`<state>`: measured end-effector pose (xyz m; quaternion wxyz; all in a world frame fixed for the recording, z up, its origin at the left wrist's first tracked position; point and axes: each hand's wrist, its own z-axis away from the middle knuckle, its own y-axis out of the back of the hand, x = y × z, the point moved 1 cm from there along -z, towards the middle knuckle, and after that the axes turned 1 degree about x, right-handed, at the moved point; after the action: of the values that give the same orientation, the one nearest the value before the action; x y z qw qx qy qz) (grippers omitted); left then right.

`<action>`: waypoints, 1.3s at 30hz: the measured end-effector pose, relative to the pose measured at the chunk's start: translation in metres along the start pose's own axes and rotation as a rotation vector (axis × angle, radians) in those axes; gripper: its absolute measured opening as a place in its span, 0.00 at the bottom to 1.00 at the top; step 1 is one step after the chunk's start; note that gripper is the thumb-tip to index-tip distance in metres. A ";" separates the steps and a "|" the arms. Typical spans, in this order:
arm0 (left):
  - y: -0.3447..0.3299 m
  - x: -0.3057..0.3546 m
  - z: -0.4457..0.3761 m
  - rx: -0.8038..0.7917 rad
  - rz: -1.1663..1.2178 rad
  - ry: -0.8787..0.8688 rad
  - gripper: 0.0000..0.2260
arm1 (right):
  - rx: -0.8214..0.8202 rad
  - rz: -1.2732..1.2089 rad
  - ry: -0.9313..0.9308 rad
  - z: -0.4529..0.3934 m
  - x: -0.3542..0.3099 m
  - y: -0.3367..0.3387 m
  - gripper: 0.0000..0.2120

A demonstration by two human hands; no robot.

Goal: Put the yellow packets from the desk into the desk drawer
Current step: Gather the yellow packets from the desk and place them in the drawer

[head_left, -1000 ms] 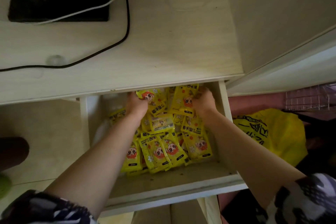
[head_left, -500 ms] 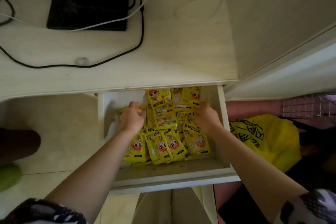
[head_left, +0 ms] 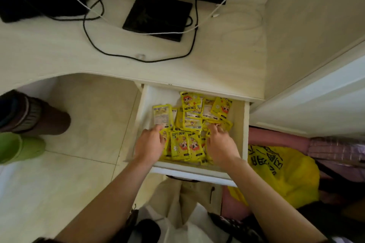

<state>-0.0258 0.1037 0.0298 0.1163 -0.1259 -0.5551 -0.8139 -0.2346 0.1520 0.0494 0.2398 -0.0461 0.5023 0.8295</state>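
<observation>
Lying in a heap inside the open pale wooden desk drawer (head_left: 245, 124), the yellow printed foil packets (head_left: 192, 118) fill its middle and right side, leaving bare white floor along the left wall and far left corner. The left hand (head_left: 151, 144) rests on the heap's left edge, fingers loosely extended, gripping nothing. The right hand (head_left: 221, 144) touches packets near the right wall, fingers likewise relaxed. Black cables (head_left: 92, 41) loop across the pale desk top (head_left: 49, 51).

Approx. 15+ yellow packets (head_left: 192, 122), overlapping, no exact count; 1 drawer (head_left: 245, 124); 2 hands: left hand (head_left: 150, 145), right hand (head_left: 222, 145).
</observation>
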 end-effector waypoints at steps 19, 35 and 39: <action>0.041 -0.133 0.150 0.335 0.124 0.311 0.12 | -0.133 0.380 0.557 0.057 -0.174 -0.058 0.17; 0.118 -0.336 0.189 0.423 0.108 0.458 0.12 | -0.105 0.341 0.784 0.096 -0.382 -0.143 0.16; 0.144 -0.375 0.183 0.439 0.094 0.487 0.12 | -0.070 0.361 0.834 0.092 -0.423 -0.149 0.16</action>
<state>0.3889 0.2417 0.0949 0.3072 0.0749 -0.6669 -0.6748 0.2192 0.1392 0.1076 -0.1332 -0.2958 0.5277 0.7851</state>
